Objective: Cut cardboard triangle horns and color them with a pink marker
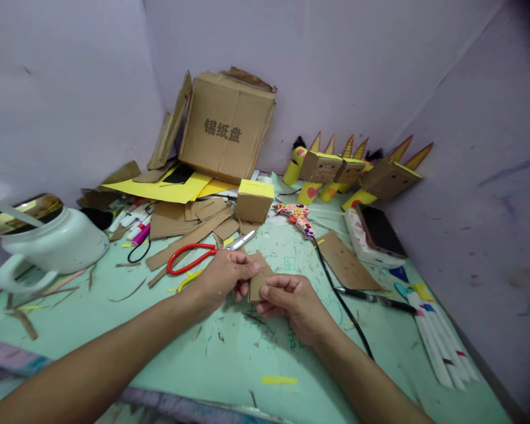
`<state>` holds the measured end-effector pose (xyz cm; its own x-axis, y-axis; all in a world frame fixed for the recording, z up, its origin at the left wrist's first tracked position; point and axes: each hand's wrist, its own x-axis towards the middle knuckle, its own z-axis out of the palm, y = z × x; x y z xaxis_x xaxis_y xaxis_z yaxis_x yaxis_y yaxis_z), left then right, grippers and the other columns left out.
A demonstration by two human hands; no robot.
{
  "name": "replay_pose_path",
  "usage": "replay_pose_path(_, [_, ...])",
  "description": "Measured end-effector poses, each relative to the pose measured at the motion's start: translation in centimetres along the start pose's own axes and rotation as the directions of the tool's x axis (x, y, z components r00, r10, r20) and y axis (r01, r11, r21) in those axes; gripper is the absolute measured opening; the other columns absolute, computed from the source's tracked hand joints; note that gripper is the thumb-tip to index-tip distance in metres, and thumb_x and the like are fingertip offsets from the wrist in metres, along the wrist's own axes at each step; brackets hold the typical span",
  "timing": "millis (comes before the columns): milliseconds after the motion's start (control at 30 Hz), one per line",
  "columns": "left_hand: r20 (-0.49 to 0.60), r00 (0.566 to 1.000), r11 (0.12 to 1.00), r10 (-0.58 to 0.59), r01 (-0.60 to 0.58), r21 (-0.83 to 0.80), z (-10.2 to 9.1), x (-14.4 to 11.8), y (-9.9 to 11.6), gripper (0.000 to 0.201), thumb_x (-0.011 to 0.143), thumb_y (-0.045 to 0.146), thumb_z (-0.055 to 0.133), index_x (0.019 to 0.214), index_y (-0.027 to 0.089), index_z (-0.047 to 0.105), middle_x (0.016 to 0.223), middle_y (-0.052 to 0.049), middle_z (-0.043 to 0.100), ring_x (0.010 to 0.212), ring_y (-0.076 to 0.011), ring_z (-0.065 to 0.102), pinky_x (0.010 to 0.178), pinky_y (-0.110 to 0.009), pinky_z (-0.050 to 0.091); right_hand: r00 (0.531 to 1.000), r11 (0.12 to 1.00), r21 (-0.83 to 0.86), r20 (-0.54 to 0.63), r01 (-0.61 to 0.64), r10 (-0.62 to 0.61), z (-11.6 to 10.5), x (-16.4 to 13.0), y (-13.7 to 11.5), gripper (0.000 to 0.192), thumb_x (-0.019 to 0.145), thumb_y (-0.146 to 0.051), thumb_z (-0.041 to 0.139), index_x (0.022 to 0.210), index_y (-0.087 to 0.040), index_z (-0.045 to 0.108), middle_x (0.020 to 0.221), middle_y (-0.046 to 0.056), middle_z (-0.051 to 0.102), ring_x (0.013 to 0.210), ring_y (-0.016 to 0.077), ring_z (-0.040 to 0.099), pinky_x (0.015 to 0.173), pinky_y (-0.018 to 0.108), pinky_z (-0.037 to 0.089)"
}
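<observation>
Desk: pale green desk, littered with cardboard scraps, in a lilac-walled corner.
Hands: left hand and right hand both pinch a small cardboard piece at near centre.
Nearby: red-handled scissors just left; glue gun farther right.

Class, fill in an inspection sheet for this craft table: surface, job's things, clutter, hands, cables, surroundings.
Surface: pale green table, littered with cardboard slivers.
Job's things: small cardboard piece held between both hands; red-handled scissors just behind.
Clutter: printed cardboard box, yellow-topped cube, cardboard figures, white jug, markers.
Hands: left hand and right hand both pinch the piece.
Cables: black cord from patterned glue gun.
Surroundings: lilac walls.
</observation>
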<state>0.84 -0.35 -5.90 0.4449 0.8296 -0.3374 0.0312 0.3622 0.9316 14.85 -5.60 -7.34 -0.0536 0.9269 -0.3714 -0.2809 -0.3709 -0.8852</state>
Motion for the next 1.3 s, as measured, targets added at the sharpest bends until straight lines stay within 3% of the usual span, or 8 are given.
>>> replay_pose_path(500, [-0.034,0.999,0.999,0.009,-0.008,0.04,0.0,0.0,0.2,0.019,0.067,0.029,0.059,0.056,0.015,0.051,0.035,0.005,0.045,0.031,-0.0055,0.037,0.032,-0.016,0.029,1.0,0.999,0.046,-0.028,0.005,-0.003,0.1,0.1,0.6,0.024,0.049,-0.026,0.08,0.063,-0.012,0.066,0.051,0.001,0.066,0.044,0.0132,0.062,0.047,0.026,0.053])
replay_pose_path(800, [0.019,0.998,0.981,0.057,-0.06,0.182,-0.2,-0.1,0.0,0.017,0.061,0.025,0.067,0.06,0.015,0.054,0.04,0.006,0.048,0.034,-0.0063,0.042,0.032,-0.016,0.033,0.997,0.994,0.104,-0.062,-0.044,0.05,0.1,0.1,-0.4,0.029,0.046,-0.023,0.081,0.068,-0.011,0.066,0.052,0.001,0.066,0.045,0.0123,0.062,0.046,0.023,0.053])
replay_pose_path(1000, [0.004,0.999,0.976,0.038,-0.038,0.216,0.1,-0.3,0.5,0.017,0.061,0.026,0.065,0.06,0.015,0.052,0.038,0.006,0.048,0.033,-0.0057,0.041,0.032,-0.016,0.033,0.996,0.988,0.128,0.039,-0.082,0.078,-0.6,0.2,-0.5,0.02,0.058,-0.026,0.073,0.066,-0.009,0.066,0.055,0.006,0.068,0.047,0.0129,0.064,0.045,0.02,0.053])
replay_pose_path(1300, [0.002,1.0,0.974,0.002,-0.003,0.225,0.0,-0.2,0.6,0.022,0.059,0.03,0.066,0.062,0.015,0.05,0.037,0.006,0.049,0.033,-0.006,0.041,0.033,-0.017,0.034,0.994,0.986,0.143,0.074,-0.086,0.076,-0.9,0.3,-0.5,0.024,0.057,-0.026,0.077,0.068,-0.008,0.067,0.053,0.005,0.068,0.047,0.0119,0.065,0.047,0.019,0.054])
